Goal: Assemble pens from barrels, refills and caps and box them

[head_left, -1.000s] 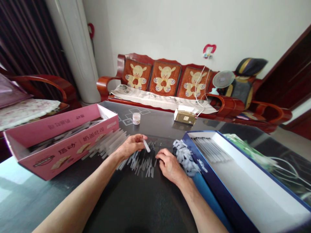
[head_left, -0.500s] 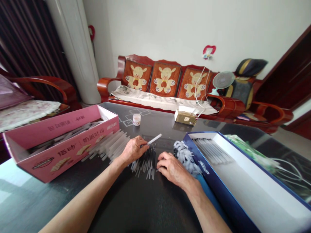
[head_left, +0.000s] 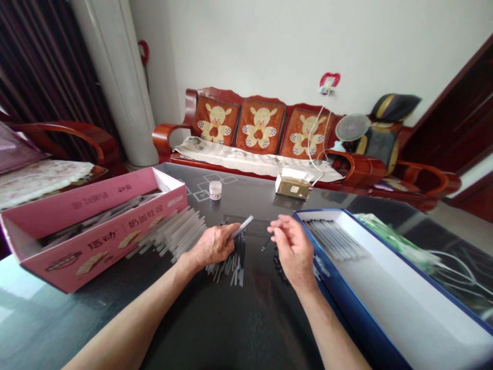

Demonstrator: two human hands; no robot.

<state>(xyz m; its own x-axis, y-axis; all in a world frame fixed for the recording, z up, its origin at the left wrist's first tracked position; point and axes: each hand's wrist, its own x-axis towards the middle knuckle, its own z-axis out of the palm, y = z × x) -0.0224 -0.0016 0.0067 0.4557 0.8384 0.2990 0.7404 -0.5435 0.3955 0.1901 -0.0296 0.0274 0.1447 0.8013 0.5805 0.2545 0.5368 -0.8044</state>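
Observation:
My left hand (head_left: 213,245) rests on the dark table (head_left: 215,329) and pinches a clear plastic tube (head_left: 242,225) that points up to the right. My right hand (head_left: 292,247) is raised a little above the table and pinches a thin dark refill (head_left: 266,242) by its upper end. Between and under my hands lies a loose heap of thin dark refills (head_left: 231,262). A stack of clear tubes (head_left: 173,234) lies left of my left hand. Small white caps by the blue box are mostly hidden behind my right hand.
A pink carton (head_left: 92,226) with long pieces inside stands at the left. A blue-rimmed white box (head_left: 385,288) holding a row of finished pieces (head_left: 335,239) lies at the right. Farther back are a small white jar (head_left: 215,189) and a tissue box (head_left: 293,185). A wooden sofa stands behind.
My right hand has lifted off the table and moved right and away, now holding a thin dark refill. My left hand keeps the clear tube, tilted to the right.

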